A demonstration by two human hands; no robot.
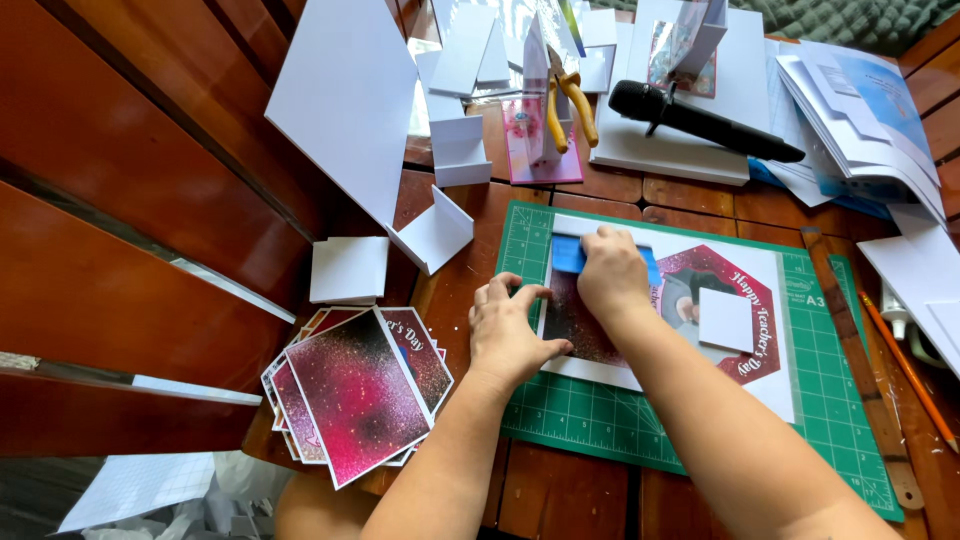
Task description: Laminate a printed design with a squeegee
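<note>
A: What are the fingers doing at this moment?

B: The right hand [612, 268] presses a blue scraper [570, 254] flat on the printed card sheet [590, 330], fingers closed over the top of the tool. The left hand [505, 325] holds nothing; its fingers are spread and curled, with the tips on the near left edge of the sheet to keep it steady

A: Where does this sheet lie?

B: On the green cutting mat [640, 420], which lies on the wooden table [560, 495]. I judge the step is smoothing the dark pink print onto its white backing. The next move seems to need even pressure across the sheet while the left hand stops it from sliding

A: And the counts?

B: One scraper, one mat, one small white square [726, 320] on the octagon picture at the right. At the near left, a fanned stack of pink and black cards [355, 395]; I see about five, the lower ones are hidden. One yellow-handled pliers [572, 100] and one black tool [700, 120] far, one orange pencil [905, 365] at the right. The white folded pieces [440, 230] far left are several; I cannot count them exactly
</note>
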